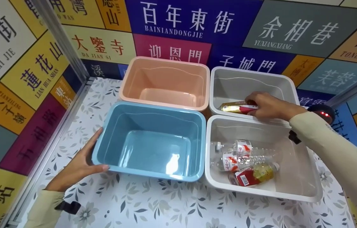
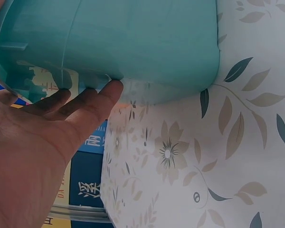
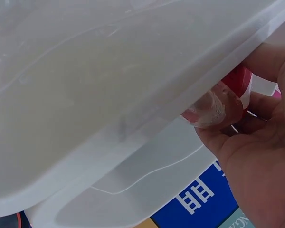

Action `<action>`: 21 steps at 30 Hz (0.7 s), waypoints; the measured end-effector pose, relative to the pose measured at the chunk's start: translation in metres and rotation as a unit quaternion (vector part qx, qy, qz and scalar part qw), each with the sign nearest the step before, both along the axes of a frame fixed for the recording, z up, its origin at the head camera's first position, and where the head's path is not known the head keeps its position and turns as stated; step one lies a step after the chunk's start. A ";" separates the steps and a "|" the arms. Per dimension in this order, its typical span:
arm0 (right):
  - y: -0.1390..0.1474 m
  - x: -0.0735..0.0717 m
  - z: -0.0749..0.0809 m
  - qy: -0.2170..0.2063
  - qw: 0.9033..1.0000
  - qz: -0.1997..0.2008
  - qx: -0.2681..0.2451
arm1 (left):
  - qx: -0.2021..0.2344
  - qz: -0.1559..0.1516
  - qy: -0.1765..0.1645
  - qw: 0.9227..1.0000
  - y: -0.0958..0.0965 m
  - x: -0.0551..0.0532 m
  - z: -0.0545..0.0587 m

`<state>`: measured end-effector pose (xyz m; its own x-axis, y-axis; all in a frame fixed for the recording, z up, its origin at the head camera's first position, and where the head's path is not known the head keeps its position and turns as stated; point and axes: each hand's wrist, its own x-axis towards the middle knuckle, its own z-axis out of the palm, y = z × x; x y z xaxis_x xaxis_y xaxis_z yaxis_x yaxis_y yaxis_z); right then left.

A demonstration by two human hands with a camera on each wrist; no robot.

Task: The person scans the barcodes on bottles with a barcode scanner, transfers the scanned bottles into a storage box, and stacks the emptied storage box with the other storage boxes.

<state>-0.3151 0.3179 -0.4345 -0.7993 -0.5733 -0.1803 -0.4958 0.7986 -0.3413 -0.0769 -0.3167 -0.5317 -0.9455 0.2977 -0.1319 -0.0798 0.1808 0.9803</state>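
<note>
Bottle (image 1: 238, 107), partly hidden, in grip of right hand (image 1: 268, 106), left hand (image 1: 81, 163) spread against blue bin (image 1: 148, 152)

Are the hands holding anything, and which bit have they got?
The right hand holds a red-and-gold bottle by its red end. The left hand just touches the blue bin at its near left corner.
</note>
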 end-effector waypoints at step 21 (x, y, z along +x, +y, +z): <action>-0.002 0.000 0.009 -0.048 0.999 0.013 -0.023 | 0.009 0.000 -0.003 1.000 0.001 0.000 0.001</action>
<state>-0.3151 0.3162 -0.4252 -0.7649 -0.6024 -0.2282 -0.4787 0.7686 -0.4244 -0.0772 -0.3154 -0.5309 -0.9448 0.2995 -0.1332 -0.0867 0.1635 0.9827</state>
